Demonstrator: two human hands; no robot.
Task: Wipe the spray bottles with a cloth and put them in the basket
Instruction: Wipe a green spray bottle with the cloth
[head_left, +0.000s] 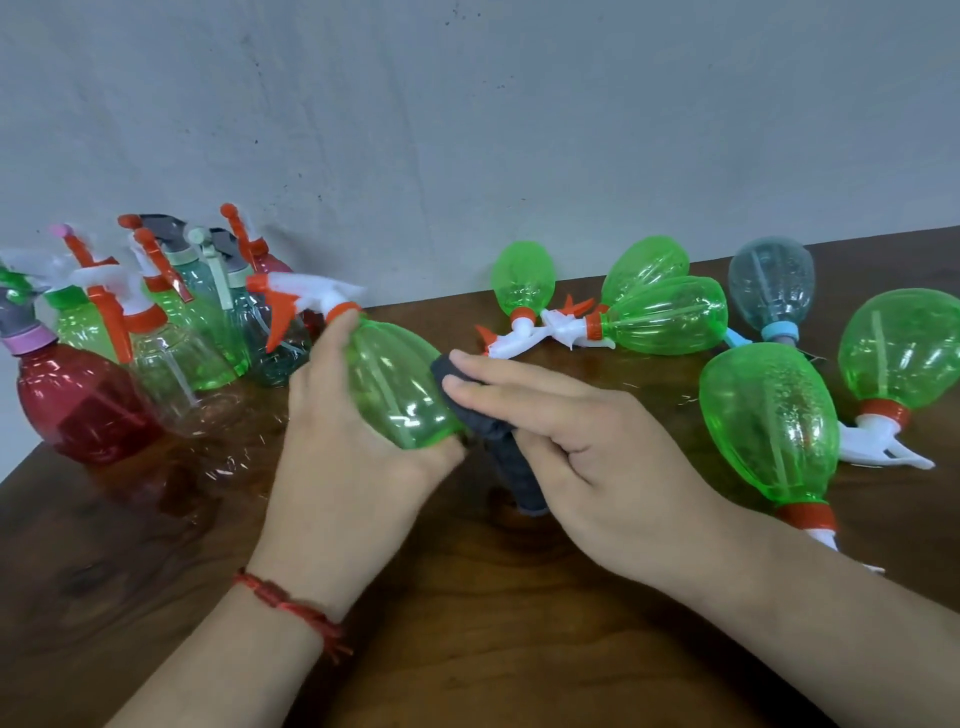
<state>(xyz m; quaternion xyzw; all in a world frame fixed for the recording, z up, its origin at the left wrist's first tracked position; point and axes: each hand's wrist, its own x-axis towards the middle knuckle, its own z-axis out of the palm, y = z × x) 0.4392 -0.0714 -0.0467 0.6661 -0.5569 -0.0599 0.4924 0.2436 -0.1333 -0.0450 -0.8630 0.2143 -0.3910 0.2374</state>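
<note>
L hand (337, 441) grips green spray bottle (395, 384) round its body, just above table (467, 623), tilted w/ nozzle pointing up-left. R hand (587, 447) holds dark cloth (511, 467), fingertips pressing it vs bottle's R side, thumb tucked under; the rest hangs below the palm. Unheld bottles (769, 421) lie on their sides to the R; upright bunch (171, 332) stands far L by the wall.

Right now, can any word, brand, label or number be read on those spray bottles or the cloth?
None: no readable text shows anywhere.
The green spray bottle in the left hand: bare plastic, no label.
The dark cloth in the right hand: no print.
The lying bottles and standing bottles: no labels visible.
</note>
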